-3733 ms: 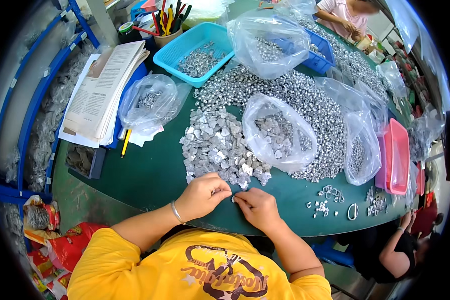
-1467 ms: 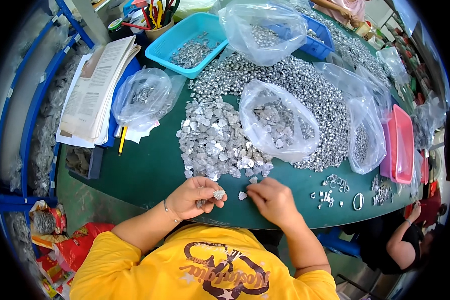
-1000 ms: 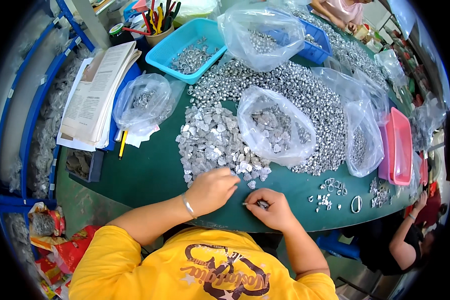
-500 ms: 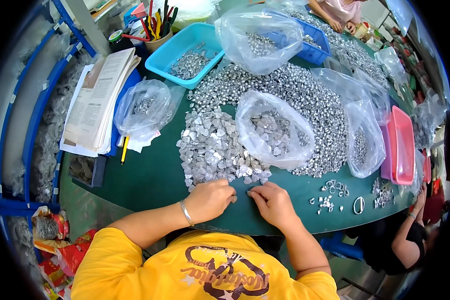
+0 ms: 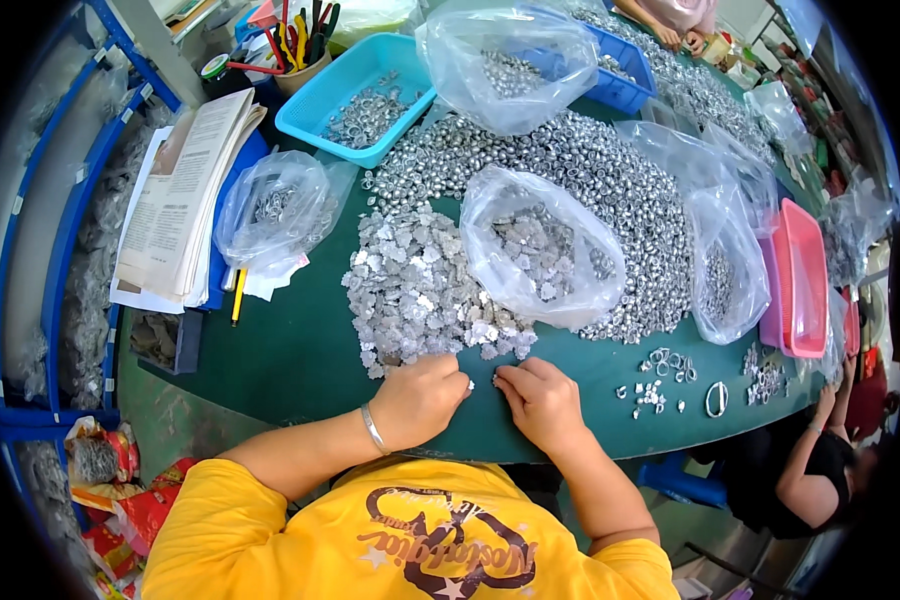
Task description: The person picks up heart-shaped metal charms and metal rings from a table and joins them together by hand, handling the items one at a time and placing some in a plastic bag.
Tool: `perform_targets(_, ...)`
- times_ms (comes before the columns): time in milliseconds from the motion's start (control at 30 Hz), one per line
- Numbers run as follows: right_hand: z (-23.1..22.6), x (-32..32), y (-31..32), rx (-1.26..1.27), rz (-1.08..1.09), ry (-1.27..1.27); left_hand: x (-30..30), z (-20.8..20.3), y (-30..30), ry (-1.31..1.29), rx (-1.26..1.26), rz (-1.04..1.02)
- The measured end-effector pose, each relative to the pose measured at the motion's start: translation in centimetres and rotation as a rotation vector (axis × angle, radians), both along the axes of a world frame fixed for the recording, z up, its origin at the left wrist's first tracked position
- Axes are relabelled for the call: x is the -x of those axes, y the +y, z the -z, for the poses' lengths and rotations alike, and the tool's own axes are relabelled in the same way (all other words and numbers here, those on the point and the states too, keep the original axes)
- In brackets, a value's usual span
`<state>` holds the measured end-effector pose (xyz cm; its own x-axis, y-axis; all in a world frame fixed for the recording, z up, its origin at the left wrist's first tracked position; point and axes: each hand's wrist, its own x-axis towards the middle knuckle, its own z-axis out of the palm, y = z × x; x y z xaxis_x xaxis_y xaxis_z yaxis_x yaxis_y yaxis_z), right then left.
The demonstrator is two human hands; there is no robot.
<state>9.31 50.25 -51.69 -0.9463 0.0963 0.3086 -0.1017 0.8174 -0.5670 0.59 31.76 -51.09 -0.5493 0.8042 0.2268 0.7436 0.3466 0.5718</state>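
My left hand (image 5: 422, 400), with a bangle at the wrist, is closed at the near edge of a pile of flat, silvery leaf-shaped metal pieces (image 5: 405, 285). A tiny pale metal piece (image 5: 470, 384) shows at its fingertips. Just to the right, my right hand (image 5: 545, 402) is pinched, its fingertips pointing at the left hand with a narrow gap between them. What it holds, if anything, is too small to make out. Beyond the hands, an open clear plastic bag (image 5: 595, 285) with more leaf-shaped pieces inside lies against the pile.
A large heap of small silvery metal parts (image 5: 650, 215) spreads behind the bag. A blue basket (image 5: 295, 125), papers (image 5: 185, 210) and a bagged batch (image 5: 270, 210) are at left. Loose rings (image 5: 670, 365), another bag (image 5: 720, 290) and a pink basket (image 5: 802, 285) lie right. Other people sit nearby.
The view has shifted slightly, so the table things appear a little higher and further left. Both hands stay almost in place; a pale bit now shows at my left fingertips.
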Motion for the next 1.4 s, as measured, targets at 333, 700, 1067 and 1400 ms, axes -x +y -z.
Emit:
perform_targets(333,-1.9,0.5,2.4,1.797,0.06,-0.34,2.4,-1.3,-2.7,-1.842,-0.604,-0.092)
perform_targets(700,0.5,1.8,-0.9,-0.051,-0.001,0.041,3.0,-0.6,-1.7,0.045,-0.064,-0.21)
perform_targets(1067,-1.0,0.8,0.2,0.09,-0.031,-0.079,0.4,-0.5,-2.0,-0.208,0.023,-0.044)
perform_targets(1400,-0.7,0.2,1.9,1.828,-0.158,-0.336,0.1,-0.9,-2.4,-0.162,-0.085,-0.103)
